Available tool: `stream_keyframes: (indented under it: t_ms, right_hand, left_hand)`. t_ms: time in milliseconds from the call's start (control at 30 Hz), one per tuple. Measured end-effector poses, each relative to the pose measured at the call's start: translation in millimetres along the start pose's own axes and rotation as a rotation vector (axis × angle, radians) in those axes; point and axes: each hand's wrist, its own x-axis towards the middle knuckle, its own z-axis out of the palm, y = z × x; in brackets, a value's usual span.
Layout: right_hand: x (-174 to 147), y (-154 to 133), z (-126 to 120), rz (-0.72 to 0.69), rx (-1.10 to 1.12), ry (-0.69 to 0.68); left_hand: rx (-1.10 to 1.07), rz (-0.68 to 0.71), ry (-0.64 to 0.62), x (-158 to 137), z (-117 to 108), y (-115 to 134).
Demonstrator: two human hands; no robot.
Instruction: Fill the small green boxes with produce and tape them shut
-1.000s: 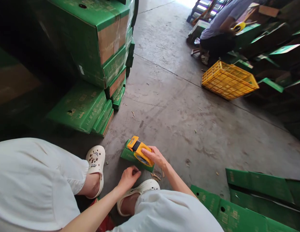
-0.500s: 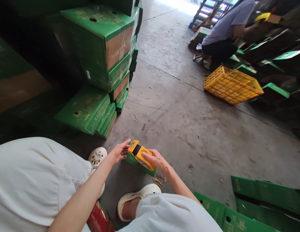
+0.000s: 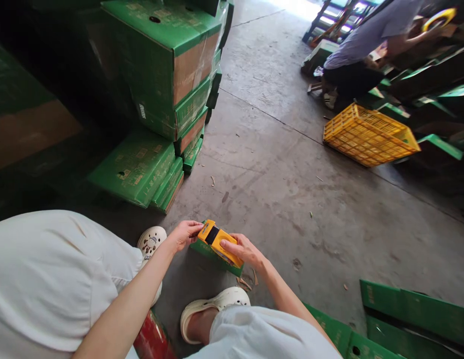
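Observation:
My right hand (image 3: 247, 249) is wrapped round a yellow tape dispenser (image 3: 221, 243) with a dark band across its front part. At the front end of the dispenser, the fingers of my left hand (image 3: 185, 234) are pinched together. Whatever is between those fingertips is too small to make out. Just under the dispenser is a small green box (image 3: 211, 258), low between my feet and partly covered by the dispenser and my left fingers. From here I cannot tell whether the dispenser touches the box.
Stacked green cartons (image 3: 153, 80) rise at the left. Flattened green cardboard (image 3: 415, 309) lies at the lower right. A yellow plastic crate (image 3: 368, 137) sits on the floor near a crouching person (image 3: 366, 47). A red object (image 3: 153, 336) is between my legs.
My left fingers have closed from spread to a pinch at the dispenser's front end. My right hand keeps its hold. The view has shifted slightly; the other person's hand with a yellow object has risen.

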Motion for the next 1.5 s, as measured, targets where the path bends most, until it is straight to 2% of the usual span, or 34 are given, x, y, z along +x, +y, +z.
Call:
stream_keyframes:
  t_ms: [200, 400, 633, 733, 867, 1200, 1367, 1500]
  right_hand:
    - [7.2, 0.6, -3.2, 0.014, -0.057, 0.019]
    - [13.0, -7.6, -8.9, 0.022, -0.197, 0.011]
    - [-17.4, 7.8, -31.7, 0.115, -0.393, 0.098]
    - [-25.1, 14.5, -35.5, 0.094, -0.445, 0.096]
    - [-23.5, 13.6, -30.1, 0.082, -0.511, 0.128]
    - [-14.2, 3.9, -19.3, 0.1, -0.602, 0.157]
    - [-10.2, 2.3, -16.8, 0.134, -0.626, 0.174]
    - [-9.6, 2.6, -17.1, 0.138, -0.639, 0.181]
  left_hand:
    - [0.015, 0.146, 0.148, 10.0, 0.9, -16.2]
    - [0.013, 0.213, 0.238, 19.1, -0.3, -29.3]
    - [0.016, 0.324, 0.406, 22.6, -42.2, -26.7]
    - [0.017, 0.355, 0.415, 22.5, -53.5, -31.9]
    - [0.024, 0.381, 0.418, 27.9, -56.1, -42.5]
    - [0.052, 0.365, 0.462, 59.1, -65.2, -63.6]
    - [0.074, 0.347, 0.461, 70.4, -62.0, -81.0]
    - [0.106, 0.331, 0.443, 81.4, -50.4, -99.1]
